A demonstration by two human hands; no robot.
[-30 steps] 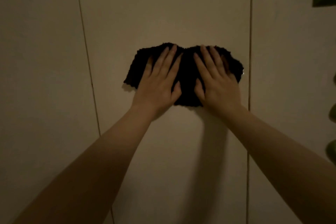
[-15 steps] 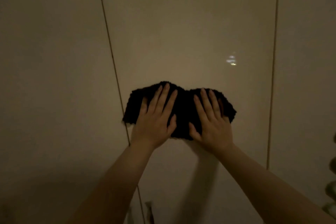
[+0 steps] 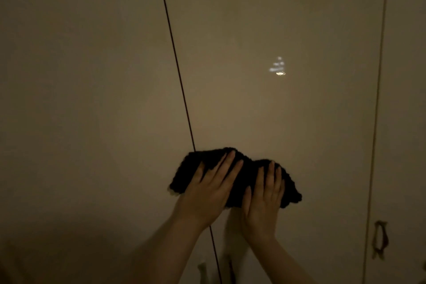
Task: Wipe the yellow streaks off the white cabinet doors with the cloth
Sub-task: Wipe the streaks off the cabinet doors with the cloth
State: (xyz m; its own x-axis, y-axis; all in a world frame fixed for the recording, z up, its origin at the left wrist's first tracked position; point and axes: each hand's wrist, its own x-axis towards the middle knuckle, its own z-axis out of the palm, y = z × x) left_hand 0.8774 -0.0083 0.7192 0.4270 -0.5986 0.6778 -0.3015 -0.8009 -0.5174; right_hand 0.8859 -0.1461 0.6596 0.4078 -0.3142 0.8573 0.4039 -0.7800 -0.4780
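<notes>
Lower and leftward, across the door seam [image 3: 184, 99], the cloth [image 3: 244, 175] is now pressed flat by left hand [image 3: 207, 193] and right hand [image 3: 262, 200], fingers spread, in dim light.

Glossy white cabinet doors [image 3: 276, 18], dim and upright, split by a dark seam [image 3: 177, 69] left of centre and a paler seam [image 3: 378, 99] towards the right edge. Pressed flat against the middle door's lower part, straddling the dark seam: a dark, nubby-textured cloth [image 3: 246, 173]. Near the bottom right corner, a small looped handle [image 3: 380, 240]. Higher up, a small bright reflection [image 3: 279, 68].
</notes>
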